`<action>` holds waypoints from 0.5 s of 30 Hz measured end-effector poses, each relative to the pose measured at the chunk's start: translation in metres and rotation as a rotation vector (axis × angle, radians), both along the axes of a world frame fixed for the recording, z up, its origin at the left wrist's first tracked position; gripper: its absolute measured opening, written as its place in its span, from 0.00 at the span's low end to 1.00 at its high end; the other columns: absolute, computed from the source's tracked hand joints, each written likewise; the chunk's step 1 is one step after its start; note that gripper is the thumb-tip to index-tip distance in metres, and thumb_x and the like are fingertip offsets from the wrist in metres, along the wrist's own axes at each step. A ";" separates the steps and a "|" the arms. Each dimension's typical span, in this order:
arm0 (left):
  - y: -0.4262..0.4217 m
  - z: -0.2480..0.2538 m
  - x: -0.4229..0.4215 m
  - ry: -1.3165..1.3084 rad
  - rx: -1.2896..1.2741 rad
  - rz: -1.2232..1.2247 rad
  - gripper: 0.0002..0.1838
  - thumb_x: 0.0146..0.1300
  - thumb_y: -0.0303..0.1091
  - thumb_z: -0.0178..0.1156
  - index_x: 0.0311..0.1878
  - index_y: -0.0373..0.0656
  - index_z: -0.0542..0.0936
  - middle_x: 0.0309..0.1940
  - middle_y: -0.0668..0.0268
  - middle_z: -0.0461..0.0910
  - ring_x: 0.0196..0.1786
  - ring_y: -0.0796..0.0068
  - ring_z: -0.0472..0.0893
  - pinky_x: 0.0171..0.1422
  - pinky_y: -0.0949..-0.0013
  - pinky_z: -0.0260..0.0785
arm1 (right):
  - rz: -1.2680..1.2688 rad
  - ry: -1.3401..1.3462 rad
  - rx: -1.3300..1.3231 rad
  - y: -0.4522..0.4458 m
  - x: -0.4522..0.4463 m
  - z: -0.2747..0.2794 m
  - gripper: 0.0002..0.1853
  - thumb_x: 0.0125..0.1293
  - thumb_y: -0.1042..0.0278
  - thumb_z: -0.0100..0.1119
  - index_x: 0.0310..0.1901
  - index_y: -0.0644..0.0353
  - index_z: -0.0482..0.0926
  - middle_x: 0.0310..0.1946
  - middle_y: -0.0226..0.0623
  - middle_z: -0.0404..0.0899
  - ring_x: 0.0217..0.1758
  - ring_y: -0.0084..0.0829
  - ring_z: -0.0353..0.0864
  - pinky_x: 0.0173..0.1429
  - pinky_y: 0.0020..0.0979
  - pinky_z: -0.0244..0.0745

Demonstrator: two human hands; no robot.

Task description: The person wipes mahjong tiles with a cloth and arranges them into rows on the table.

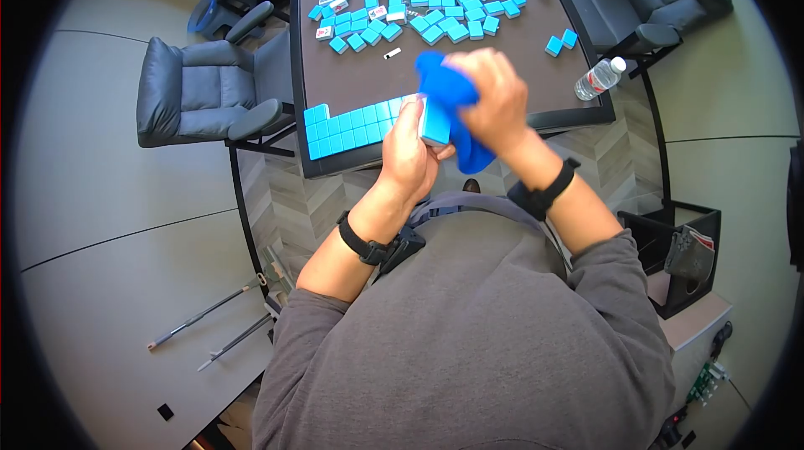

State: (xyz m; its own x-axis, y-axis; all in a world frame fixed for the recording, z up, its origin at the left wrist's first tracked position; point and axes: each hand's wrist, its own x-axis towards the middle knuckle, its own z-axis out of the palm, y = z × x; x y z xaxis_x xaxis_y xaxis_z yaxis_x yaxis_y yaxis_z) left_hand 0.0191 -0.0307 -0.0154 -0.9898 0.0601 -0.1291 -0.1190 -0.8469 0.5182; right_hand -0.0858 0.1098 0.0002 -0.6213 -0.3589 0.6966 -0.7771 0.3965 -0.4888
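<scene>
My left hand grips a mahjong tile, its blue back facing up, above the near edge of the table. Close over it, my right hand is closed on a bright blue cloth, part of which hangs down beside the tile. Whether the cloth touches the tile I cannot tell. Left of my hands, neat rows of mahjong tiles lie blue side up along the table's front edge. Many loose tiles are scattered at the far side, a few showing white faces.
The dark table has a raised black rim. A water bottle stands at its right corner, with two tiles nearby. Grey armchairs flank the table. A black open box with a grey pouch is at the lower right.
</scene>
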 end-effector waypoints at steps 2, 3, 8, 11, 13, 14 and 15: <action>0.025 0.044 0.006 -0.207 -0.214 0.097 0.15 0.82 0.47 0.41 0.51 0.49 0.72 0.33 0.62 0.77 0.27 0.75 0.69 0.30 0.68 0.60 | -0.152 -0.124 0.024 0.002 -0.028 -0.025 0.17 0.54 0.67 0.70 0.48 0.47 0.84 0.42 0.33 0.83 0.48 0.43 0.83 0.47 0.40 0.80; 0.028 0.051 0.006 -0.144 -0.194 0.103 0.16 0.82 0.48 0.40 0.51 0.49 0.72 0.33 0.61 0.77 0.26 0.74 0.69 0.30 0.68 0.60 | -0.209 -0.154 -0.012 0.006 -0.038 -0.037 0.16 0.56 0.67 0.70 0.48 0.47 0.83 0.42 0.33 0.83 0.49 0.44 0.83 0.47 0.40 0.80; 0.001 0.027 -0.002 -0.162 -0.091 0.208 0.23 0.83 0.54 0.35 0.49 0.46 0.72 0.35 0.60 0.78 0.24 0.71 0.69 0.29 0.66 0.61 | -0.109 -0.208 -0.130 0.024 -0.022 -0.008 0.18 0.55 0.73 0.71 0.50 0.52 0.83 0.42 0.37 0.83 0.47 0.46 0.84 0.48 0.40 0.79; 0.000 0.021 -0.006 -0.175 -0.111 0.221 0.24 0.83 0.55 0.35 0.48 0.46 0.73 0.36 0.61 0.78 0.25 0.72 0.70 0.30 0.66 0.62 | 0.064 -0.124 -0.167 0.017 0.007 0.025 0.20 0.51 0.74 0.71 0.49 0.52 0.84 0.42 0.39 0.83 0.44 0.46 0.84 0.47 0.41 0.80; 0.015 0.038 -0.012 -0.317 -0.233 0.337 0.23 0.83 0.54 0.35 0.49 0.47 0.74 0.34 0.64 0.78 0.25 0.73 0.71 0.30 0.66 0.64 | 0.154 -0.017 -0.100 0.010 0.029 0.038 0.22 0.47 0.71 0.72 0.47 0.47 0.85 0.40 0.37 0.82 0.42 0.42 0.83 0.46 0.40 0.80; 0.029 0.055 -0.017 -0.523 -0.135 0.495 0.22 0.83 0.52 0.35 0.50 0.48 0.74 0.32 0.67 0.77 0.24 0.73 0.72 0.28 0.67 0.64 | 0.160 0.016 -0.079 0.007 0.038 0.040 0.22 0.47 0.71 0.72 0.48 0.46 0.85 0.39 0.37 0.82 0.42 0.42 0.83 0.46 0.39 0.80; 0.027 0.049 -0.012 -0.520 -0.136 0.490 0.22 0.83 0.52 0.35 0.50 0.48 0.74 0.32 0.67 0.77 0.24 0.73 0.72 0.28 0.67 0.64 | 0.168 0.047 -0.058 0.005 0.043 0.040 0.22 0.46 0.70 0.72 0.48 0.46 0.85 0.39 0.37 0.81 0.41 0.42 0.83 0.45 0.39 0.80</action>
State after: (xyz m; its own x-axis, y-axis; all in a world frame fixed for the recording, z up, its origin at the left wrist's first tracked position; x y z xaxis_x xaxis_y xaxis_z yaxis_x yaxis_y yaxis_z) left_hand 0.0073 -0.0039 0.0336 -0.7075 -0.4244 -0.5651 -0.0024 -0.7981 0.6025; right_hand -0.0431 0.1149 0.0404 -0.5221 -0.4131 0.7462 -0.8526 0.2315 -0.4684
